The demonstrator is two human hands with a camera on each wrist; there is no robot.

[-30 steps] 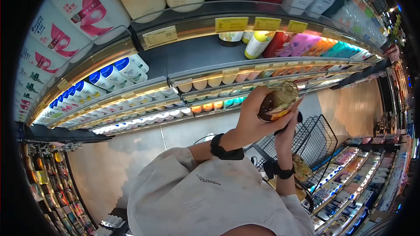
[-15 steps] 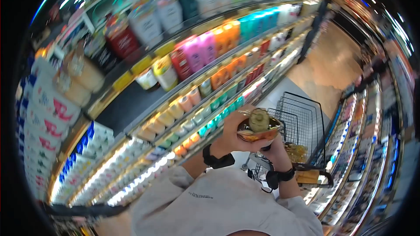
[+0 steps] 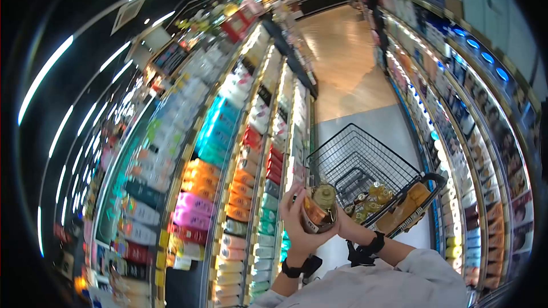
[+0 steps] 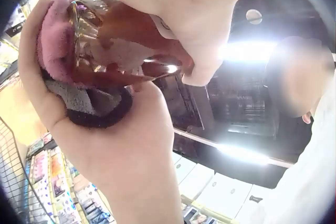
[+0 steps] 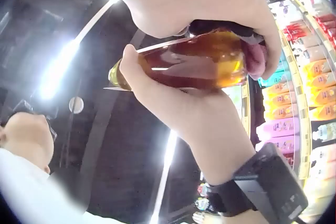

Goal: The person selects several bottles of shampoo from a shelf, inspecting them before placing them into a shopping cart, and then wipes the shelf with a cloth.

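Observation:
A bottle of amber liquid (image 3: 324, 198) with a gold-green cap stands tilted between both hands in the head view. My left hand (image 3: 298, 231) grips its side, the thumb lying along it in the right wrist view, where the bottle (image 5: 197, 64) shows clear walls. Against the bottle's base my right hand (image 3: 353, 230) holds a soft pad of pink fuzzy and grey-black fabric (image 4: 56, 43), fingers curled round it in the left wrist view. The pad is hidden by the bottle in the head view. A label covers part of the bottle's front.
Beyond the hands stands a black wire shopping cart (image 3: 365, 157) with yellow-gold packages (image 3: 377, 194) and a brown bag (image 3: 408, 205) at its handle end. Shelves of coloured bottles (image 3: 194, 185) line the left, and another stocked shelf (image 3: 456, 137) runs along the right. Wood-coloured floor (image 3: 345, 63) lies ahead.
The head view has turned right, from the shampoo shelf to the aisle and cart. The bottle stays between both hands, now lower in view and with its cap and label showing.

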